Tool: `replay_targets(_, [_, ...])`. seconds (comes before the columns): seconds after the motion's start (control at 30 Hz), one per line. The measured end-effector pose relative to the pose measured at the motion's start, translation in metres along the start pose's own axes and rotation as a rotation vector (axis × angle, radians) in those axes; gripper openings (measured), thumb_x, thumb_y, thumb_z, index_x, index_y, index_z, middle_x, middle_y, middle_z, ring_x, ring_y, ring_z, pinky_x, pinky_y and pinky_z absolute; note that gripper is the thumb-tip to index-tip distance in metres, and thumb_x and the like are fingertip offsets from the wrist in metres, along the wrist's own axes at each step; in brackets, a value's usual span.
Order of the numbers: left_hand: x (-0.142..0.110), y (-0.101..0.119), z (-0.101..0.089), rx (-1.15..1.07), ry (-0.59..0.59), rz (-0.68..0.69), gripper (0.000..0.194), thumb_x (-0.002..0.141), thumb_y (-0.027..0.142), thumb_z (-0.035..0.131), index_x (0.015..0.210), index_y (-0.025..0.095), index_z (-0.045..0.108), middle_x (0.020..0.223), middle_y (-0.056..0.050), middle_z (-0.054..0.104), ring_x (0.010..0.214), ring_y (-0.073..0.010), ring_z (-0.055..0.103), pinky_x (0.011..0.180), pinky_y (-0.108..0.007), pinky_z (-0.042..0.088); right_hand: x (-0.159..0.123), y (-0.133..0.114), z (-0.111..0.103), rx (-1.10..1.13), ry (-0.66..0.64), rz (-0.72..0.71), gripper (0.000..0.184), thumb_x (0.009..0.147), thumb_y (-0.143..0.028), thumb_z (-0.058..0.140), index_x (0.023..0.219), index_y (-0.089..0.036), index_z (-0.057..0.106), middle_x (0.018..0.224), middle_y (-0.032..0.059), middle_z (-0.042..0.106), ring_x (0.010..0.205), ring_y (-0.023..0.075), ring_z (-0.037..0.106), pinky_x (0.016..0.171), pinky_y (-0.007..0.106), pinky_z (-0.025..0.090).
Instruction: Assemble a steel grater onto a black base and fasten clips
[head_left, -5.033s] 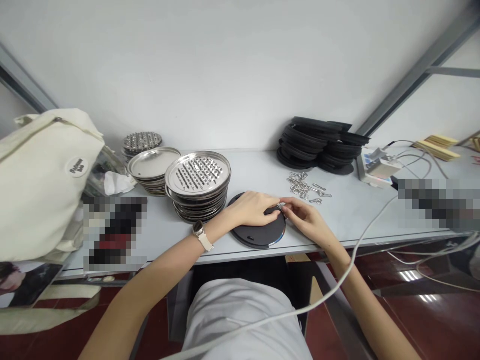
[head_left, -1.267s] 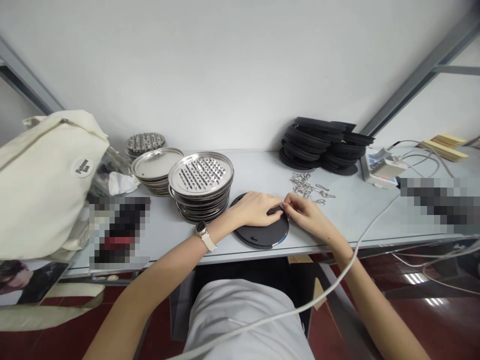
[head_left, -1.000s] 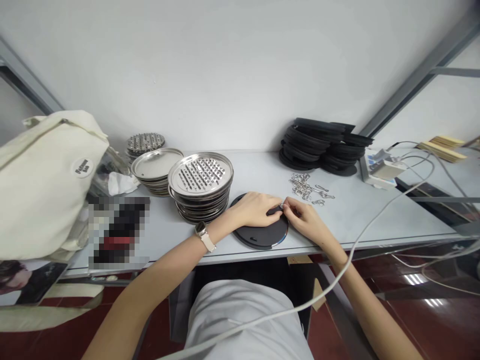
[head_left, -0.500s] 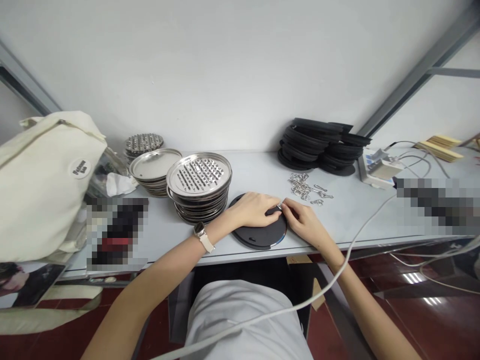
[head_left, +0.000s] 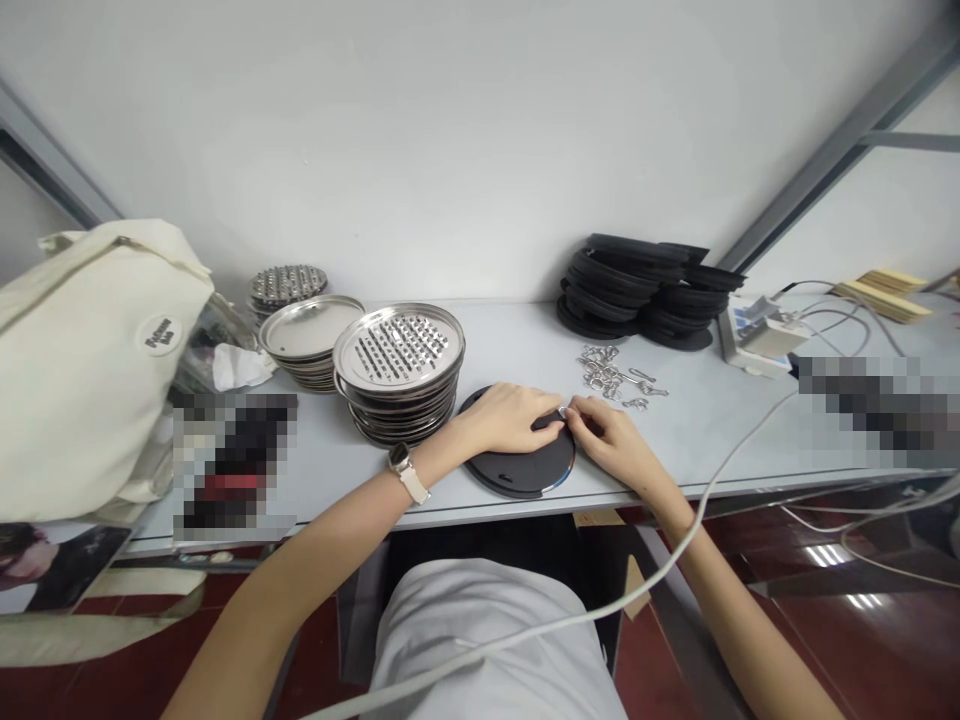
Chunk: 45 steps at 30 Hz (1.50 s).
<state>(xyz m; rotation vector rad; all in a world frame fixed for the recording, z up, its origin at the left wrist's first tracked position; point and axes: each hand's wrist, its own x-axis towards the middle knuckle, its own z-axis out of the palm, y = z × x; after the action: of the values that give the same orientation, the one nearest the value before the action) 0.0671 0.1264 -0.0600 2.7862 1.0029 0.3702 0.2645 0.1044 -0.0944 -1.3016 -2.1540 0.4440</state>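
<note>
A black round disc [head_left: 517, 474] with a shiny strip along its right rim lies flat near the table's front edge. My left hand [head_left: 514, 420] rests across it, fingers curled and gripping it near the upper right rim. At that rim, my right hand [head_left: 609, 442] pinches a small silvery metal clasp [head_left: 562, 411] between thumb and forefinger; the fingers partly hide it. Just beyond my hands lies a loose pile of small metal clasps [head_left: 602, 374]. To the left stands a stack of round metal graters [head_left: 401, 350], the top one showing rows of raised teeth.
Behind it are a stack of plain metal discs [head_left: 311, 325] and more graters [head_left: 289, 283]. Black round parts [head_left: 622, 285] are piled at the back right, beside a power strip [head_left: 761, 335]. A cream bag [head_left: 82, 370] fills the left. A white cable [head_left: 705, 500] crosses my right forearm.
Both hands stay in nearly the same place on the disc. The right fingers have shifted very slightly at the clasp, and the view has moved a little.
</note>
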Motion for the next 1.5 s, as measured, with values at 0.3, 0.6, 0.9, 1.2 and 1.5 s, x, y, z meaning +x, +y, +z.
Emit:
replay_targets(0.3, [0.0004, -0.0007, 0.0012, 0.003, 0.028, 0.017, 0.023, 0.092, 0.036, 0.042, 0.096, 0.021, 0.059, 0.091, -0.003, 0.071, 0.077, -0.0193, 0.065, 0.061, -0.029, 0.040, 0.0018, -0.0003, 0.0008, 0.028, -0.023, 0.016, 0.030, 0.097, -0.034, 0.039, 0.070, -0.021, 0.044, 0.064, 0.0001, 0.049, 0.063, 0.0169, 0.048, 0.061, 0.029, 0.036])
replay_targets(0.6, [0.0003, 0.0001, -0.0008, 0.006, 0.013, 0.016, 0.025, 0.092, 0.037, 0.042, 0.095, 0.020, 0.060, 0.093, -0.003, 0.071, 0.078, -0.0194, 0.065, 0.061, -0.029, 0.039, 0.0016, 0.0011, -0.0008, 0.030, -0.051, -0.023, 0.030, 0.098, -0.034, 0.037, 0.071, -0.022, 0.045, 0.066, 0.0019, 0.050, 0.067, 0.0193, 0.051, 0.065, 0.031, 0.038])
replay_targets(0.9, [0.0006, -0.0020, 0.0027, 0.004, 0.028, 0.042, 0.025, 0.092, 0.036, 0.043, 0.100, 0.021, 0.062, 0.101, -0.002, 0.071, 0.083, -0.0190, 0.065, 0.061, -0.028, 0.040, 0.0034, -0.0003, -0.0021, 0.019, -0.082, -0.041, 0.030, 0.099, -0.031, 0.034, 0.074, -0.021, 0.046, 0.069, 0.0026, 0.051, 0.070, 0.0198, 0.051, 0.067, 0.032, 0.039])
replay_targets(1.2, [0.0003, -0.0011, 0.0016, 0.004, 0.034, 0.037, 0.025, 0.092, 0.036, 0.043, 0.099, 0.022, 0.063, 0.099, -0.001, 0.071, 0.080, -0.0188, 0.065, 0.059, -0.029, 0.038, 0.0056, -0.0032, -0.0042, 0.032, -0.112, -0.065, 0.030, 0.100, -0.029, 0.033, 0.074, -0.021, 0.046, 0.067, 0.0023, 0.050, 0.070, 0.0199, 0.050, 0.068, 0.032, 0.038])
replay_targets(1.5, [0.0006, -0.0005, 0.0007, -0.007, 0.027, 0.027, 0.025, 0.091, 0.035, 0.045, 0.098, 0.021, 0.064, 0.096, -0.002, 0.072, 0.079, -0.0189, 0.065, 0.058, -0.028, 0.036, 0.0050, -0.0005, -0.0045, 0.042, -0.128, -0.074, 0.031, 0.100, -0.030, 0.034, 0.073, -0.021, 0.047, 0.067, 0.0018, 0.048, 0.070, 0.0192, 0.049, 0.067, 0.032, 0.037])
